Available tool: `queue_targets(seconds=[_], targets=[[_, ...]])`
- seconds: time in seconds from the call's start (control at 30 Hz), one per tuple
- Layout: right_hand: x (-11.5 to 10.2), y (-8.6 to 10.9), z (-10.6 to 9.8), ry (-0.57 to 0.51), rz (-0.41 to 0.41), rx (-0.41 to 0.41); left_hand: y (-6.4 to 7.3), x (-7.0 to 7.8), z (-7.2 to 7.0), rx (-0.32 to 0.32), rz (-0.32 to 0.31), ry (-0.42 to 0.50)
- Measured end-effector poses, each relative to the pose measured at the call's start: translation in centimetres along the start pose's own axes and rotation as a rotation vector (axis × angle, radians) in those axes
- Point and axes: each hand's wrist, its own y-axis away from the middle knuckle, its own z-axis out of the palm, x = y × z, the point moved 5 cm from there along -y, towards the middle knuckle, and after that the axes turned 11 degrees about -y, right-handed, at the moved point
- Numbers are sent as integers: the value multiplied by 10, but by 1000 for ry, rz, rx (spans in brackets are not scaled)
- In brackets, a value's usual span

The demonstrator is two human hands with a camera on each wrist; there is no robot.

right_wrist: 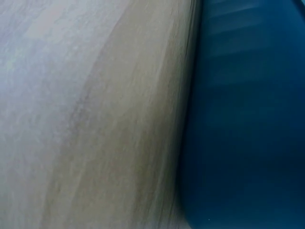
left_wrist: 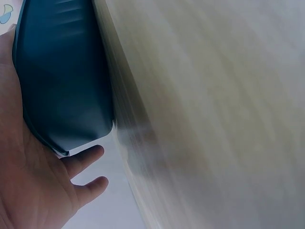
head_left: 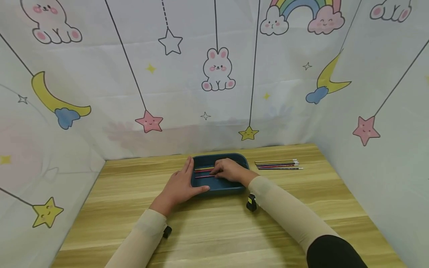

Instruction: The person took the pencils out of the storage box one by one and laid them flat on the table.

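A dark blue tray (head_left: 219, 192) sits at the back middle of the table. Inside it, toward the left, lie a few pencils (head_left: 202, 169), yellow and red among them. My right hand (head_left: 231, 170) reaches into the tray from the right, its fingertips pinching a thin dark red pencil (head_left: 204, 176). My left hand (head_left: 179, 188) is spread against the tray's left end, with the thumb along the front rim and the fingers straight along the side. In the left wrist view, its palm (left_wrist: 28, 176) lies against the tray wall (left_wrist: 66, 81). The right wrist view shows the tray's outer side (right_wrist: 248, 124) but not the hand.
Several pencils (head_left: 276, 163) with white ends lie side by side on the wood-grain table (head_left: 214, 230), right of the tray. A white cloth (head_left: 187, 100) printed with stars, moons and bunnies hangs behind the table and along both sides.
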Motion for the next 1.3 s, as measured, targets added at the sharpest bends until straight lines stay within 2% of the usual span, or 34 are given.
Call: queue_targets(seconds=[0.47,0.67,1.3], targets=[[-2,0,0,4,10,32,-1,-2,3,-3,-5,-6],[0,0,-1,-43,8,58,-1,-1,2,-9,-4,0],[-3,4,-7,-56,4,63,-2,-4,4,-4,-7,-4]])
